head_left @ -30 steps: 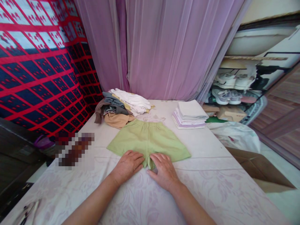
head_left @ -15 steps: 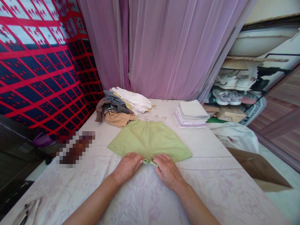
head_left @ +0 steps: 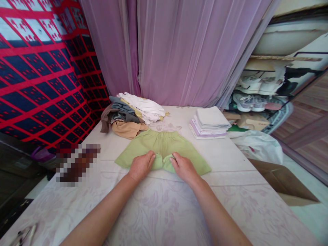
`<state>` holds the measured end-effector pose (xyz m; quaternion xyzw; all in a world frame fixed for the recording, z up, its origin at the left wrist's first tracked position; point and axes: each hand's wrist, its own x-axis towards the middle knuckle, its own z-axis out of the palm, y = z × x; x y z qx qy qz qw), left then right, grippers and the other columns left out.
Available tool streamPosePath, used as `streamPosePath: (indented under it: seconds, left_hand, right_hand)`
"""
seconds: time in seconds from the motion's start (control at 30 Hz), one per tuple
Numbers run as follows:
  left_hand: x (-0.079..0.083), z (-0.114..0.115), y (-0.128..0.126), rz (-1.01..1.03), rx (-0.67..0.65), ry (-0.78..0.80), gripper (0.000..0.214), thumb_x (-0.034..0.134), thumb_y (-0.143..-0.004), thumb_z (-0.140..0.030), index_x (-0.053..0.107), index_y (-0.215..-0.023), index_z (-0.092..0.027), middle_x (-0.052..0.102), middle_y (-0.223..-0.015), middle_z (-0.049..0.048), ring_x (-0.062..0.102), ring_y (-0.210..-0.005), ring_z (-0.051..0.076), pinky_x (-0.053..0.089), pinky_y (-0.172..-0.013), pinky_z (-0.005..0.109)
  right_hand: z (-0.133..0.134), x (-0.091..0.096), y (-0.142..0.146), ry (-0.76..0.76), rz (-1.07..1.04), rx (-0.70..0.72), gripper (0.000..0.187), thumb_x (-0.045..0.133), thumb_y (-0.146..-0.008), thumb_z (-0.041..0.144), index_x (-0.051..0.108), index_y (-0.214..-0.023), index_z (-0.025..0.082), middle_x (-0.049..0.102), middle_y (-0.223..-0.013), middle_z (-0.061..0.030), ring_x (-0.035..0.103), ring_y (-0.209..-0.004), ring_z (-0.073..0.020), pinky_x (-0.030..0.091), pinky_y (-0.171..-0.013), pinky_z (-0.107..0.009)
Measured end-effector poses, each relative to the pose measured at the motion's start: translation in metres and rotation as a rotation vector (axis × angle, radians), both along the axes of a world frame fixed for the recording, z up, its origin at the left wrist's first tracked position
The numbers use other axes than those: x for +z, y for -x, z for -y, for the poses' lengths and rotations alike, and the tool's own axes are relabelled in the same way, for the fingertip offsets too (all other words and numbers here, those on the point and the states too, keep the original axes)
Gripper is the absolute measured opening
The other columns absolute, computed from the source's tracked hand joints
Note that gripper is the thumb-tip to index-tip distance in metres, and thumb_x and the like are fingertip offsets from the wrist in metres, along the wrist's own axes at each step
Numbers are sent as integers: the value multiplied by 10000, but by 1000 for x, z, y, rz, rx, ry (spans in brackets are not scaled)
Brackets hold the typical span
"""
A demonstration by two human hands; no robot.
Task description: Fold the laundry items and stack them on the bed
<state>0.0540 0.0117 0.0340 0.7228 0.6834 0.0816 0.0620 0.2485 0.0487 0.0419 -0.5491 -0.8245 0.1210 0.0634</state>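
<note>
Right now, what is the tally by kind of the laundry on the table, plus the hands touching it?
Green shorts: 1
Heap of unfolded clothes: 1
Stack of folded cloths: 1
Hands on the shorts: 2, left hand and right hand
Total: 5

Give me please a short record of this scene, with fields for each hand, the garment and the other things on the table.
Left hand: fingers flat on the near middle of the green shorts
Right hand: fingers flat on the same near edge, beside the other hand
Shorts: spread on the table, waistband on the far side
Far left: loose pile of clothes, beside the waistband
Far right: folded stack, apart from the shorts
</note>
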Motion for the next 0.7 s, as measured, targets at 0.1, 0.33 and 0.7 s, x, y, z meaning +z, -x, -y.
streamPosePath:
  seconds: [0.1,0.33,0.7]
  left_hand:
    - [0,-11,0,-66,2,17,369,242,-988,-411,569,-988,-242,698,-786,30,666,-722,195,412,-618,264]
    - [-12,-26,2,-55,-35,-24,361,283,-985,-423,609,-1006,-270,697,-938,16,659,-794,172,431,-637,248]
    - [-18,-7,-5,83,-117,-364,313,393,-954,-295,618,-1151,-205,637,-1192,82,567,-1119,222,444,-971,379]
  right_hand:
    - [-11,-4,4,-23,93,-36,252,390,-956,357,596,-1019,226,717,-799,-51,660,-724,-171,332,-568,-242]
    - [-15,-23,5,-109,138,-101,311,382,-951,456,608,-987,245,718,-779,-44,668,-693,-174,380,-577,-245]
    - [-16,-32,5,-136,87,-154,293,433,-923,477,602,-969,243,704,-739,-29,664,-668,-170,355,-531,-242]
